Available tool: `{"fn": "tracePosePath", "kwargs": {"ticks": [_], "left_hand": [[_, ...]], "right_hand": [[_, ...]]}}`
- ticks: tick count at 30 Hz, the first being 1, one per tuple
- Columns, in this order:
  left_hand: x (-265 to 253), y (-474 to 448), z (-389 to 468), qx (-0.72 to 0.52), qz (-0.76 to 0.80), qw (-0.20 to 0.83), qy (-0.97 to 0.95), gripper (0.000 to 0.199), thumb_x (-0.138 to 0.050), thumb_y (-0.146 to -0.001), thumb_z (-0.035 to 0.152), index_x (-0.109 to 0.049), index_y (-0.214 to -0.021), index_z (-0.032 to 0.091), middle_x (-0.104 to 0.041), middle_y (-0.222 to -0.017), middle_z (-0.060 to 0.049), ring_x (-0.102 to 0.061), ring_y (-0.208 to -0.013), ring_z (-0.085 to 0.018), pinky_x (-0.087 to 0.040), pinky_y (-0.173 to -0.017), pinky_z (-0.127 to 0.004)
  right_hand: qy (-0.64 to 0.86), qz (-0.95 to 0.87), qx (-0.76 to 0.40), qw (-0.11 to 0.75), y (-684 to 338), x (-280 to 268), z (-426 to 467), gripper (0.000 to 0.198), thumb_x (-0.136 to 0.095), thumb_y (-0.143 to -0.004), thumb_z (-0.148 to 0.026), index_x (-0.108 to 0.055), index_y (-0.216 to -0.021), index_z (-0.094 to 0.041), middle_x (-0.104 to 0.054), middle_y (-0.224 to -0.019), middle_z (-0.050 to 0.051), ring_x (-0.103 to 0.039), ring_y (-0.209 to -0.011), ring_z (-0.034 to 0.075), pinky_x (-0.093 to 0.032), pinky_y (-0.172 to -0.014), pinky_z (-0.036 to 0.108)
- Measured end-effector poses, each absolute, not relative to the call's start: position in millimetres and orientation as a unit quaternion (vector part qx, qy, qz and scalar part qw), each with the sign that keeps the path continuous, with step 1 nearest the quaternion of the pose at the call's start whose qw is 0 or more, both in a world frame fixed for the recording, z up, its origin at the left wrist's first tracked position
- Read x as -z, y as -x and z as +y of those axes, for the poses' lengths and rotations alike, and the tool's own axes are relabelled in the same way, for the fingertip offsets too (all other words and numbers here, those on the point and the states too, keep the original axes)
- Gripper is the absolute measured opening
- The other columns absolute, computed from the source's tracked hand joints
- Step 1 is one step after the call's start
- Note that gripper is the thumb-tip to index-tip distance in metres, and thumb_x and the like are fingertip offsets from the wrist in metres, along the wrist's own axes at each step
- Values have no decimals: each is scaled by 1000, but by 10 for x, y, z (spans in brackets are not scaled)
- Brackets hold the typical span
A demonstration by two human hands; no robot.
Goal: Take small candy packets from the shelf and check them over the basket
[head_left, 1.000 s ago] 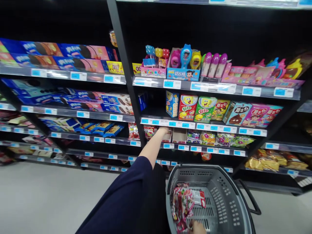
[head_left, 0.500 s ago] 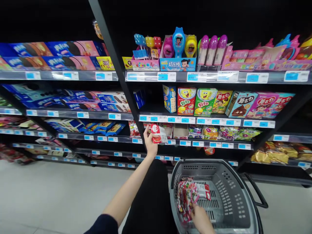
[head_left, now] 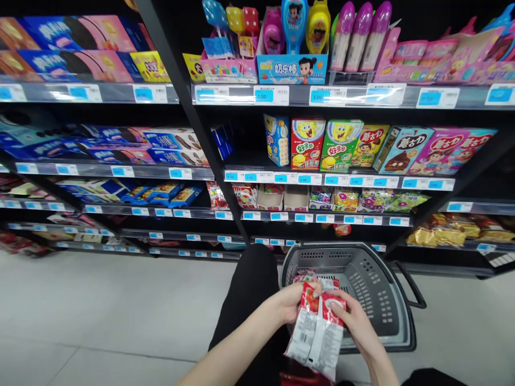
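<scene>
Both hands are over the near left part of a grey shopping basket (head_left: pixel 396 303), gripping a red and white candy bag (head_left: pixel 316 335). My left hand (head_left: pixel 295 300) pinches its upper left edge, thumb on top. My right hand (head_left: pixel 350 313) holds its upper right side, with fingers bent over the red part. The bag's back faces me, showing a middle seam, small print and a barcode. Behind it, more red and pink bags (head_left: pixel 308 276) lie in the basket, partly hidden. Something red and shiny (head_left: pixel 301 375) shows below the bag, too cut off to name.
In front stand dark store shelves with price labels (head_left: pixel 308 178). Boxed snacks (head_left: pixel 308 145), toy candies (head_left: pixel 294 37) and small bags (head_left: pixel 346 199) fill several levels. Blue cookie boxes (head_left: pixel 80 37) are at left. The basket's black handle (head_left: pixel 414 287) sticks out right. My knee (head_left: pixel 257 268) is left of the basket.
My left hand has come down from the lower shelf to the basket with the bag. My right hand has risen from the bags in the basket and now grips too. The view has shifted.
</scene>
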State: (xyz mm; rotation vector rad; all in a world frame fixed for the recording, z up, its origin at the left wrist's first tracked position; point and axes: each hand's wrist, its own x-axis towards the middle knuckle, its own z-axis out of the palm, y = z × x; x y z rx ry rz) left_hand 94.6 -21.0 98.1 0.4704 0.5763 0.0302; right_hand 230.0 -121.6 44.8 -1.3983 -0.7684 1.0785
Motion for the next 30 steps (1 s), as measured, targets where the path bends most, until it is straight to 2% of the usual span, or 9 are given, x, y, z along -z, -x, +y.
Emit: {"fn": "tracePosePath", "kwargs": {"ticks": [3, 7, 11, 14, 17, 19, 21, 25, 30], "left_hand": [[-782, -959, -285, -17, 271, 943, -193, 8, -53, -66, 21, -52, -65, 13, -62, -63, -6, -59, -62, -18, -43, -68, -31], [-553, -824, -268, -24, 234, 954, -185, 45, -53, -71, 47, -53, -101, 14, -62, -91, -10, -59, -83, -25, -43, -74, -39], [-427, -769, -208, -148, 266, 918, -255, 64, -65, -61, 19, -41, -120, 26, -58, -100, -5, -58, -79, -17, -44, -70, -34], [-411, -811, -154, -225, 247, 894, -300, 79, -65, -57, 8, -34, -125, 33, -56, -102, -3, -57, -80, -14, -44, -70, -30], [-411, -863, -115, -242, 248, 884, -315, 83, -67, -57, 9, -31, -128, 31, -58, -101, -5, -57, -81, -15, -44, -71, -30], [-400, -889, -102, -263, 259, 870, -326, 83, -68, -58, 13, -29, -130, 29, -60, -96, -5, -58, -80, -16, -44, -74, -32], [-381, -901, -95, -285, 272, 843, -367, 76, -70, -57, 16, -38, -126, 25, -62, -94, -5, -58, -82, -16, -42, -78, -32], [-340, -877, -84, -267, 304, 784, -471, 48, -72, -53, 17, -62, -100, 14, -63, -93, -6, -57, -83, -17, -40, -80, -29], [-315, -822, -79, -239, 334, 710, -572, 29, -72, -50, 17, -69, -79, 12, -63, -78, -3, -55, -74, -17, -41, -70, -27]], "right_hand": [[622, -312, -458, 553, -2310, -348, -1246, 25, -72, -56, -36, -64, -68, -16, -65, -63, 2, -60, -62, 19, -46, -60, 28], [653, -193, -354, 641, -2346, -68, -1234, 28, -69, -57, -43, -58, -66, -18, -62, -57, -1, -57, -53, 17, -45, -52, 27], [663, -115, -282, 684, -2354, 99, -1218, 31, -66, -57, -46, -52, -68, -20, -60, -58, -3, -58, -54, 17, -47, -54, 30], [629, -83, -316, 706, -2317, 66, -1219, 29, -66, -58, -41, -46, -70, -23, -57, -57, -6, -58, -54, 15, -49, -54, 29], [595, -109, -384, 697, -2295, -48, -1227, 34, -69, -59, -35, -48, -83, -24, -61, -64, -6, -61, -56, 16, -51, -58, 30], [594, -150, -389, 688, -2315, -111, -1232, 53, -70, -59, -34, -47, -106, -24, -66, -81, -1, -64, -66, 19, -52, -63, 32], [596, -198, -398, 669, -2361, -131, -1239, 66, -71, -59, -33, -43, -119, -23, -66, -97, 5, -64, -79, 22, -52, -69, 34], [603, -230, -436, 627, -2460, -68, -1270, 49, -72, -57, -35, -62, -101, -17, -68, -97, 10, -63, -86, 25, -50, -74, 35], [638, -273, -414, 589, -2493, -49, -1314, 33, -74, -54, -37, -68, -79, -16, -70, -72, 5, -62, -65, 21, -49, -61, 29]]}}
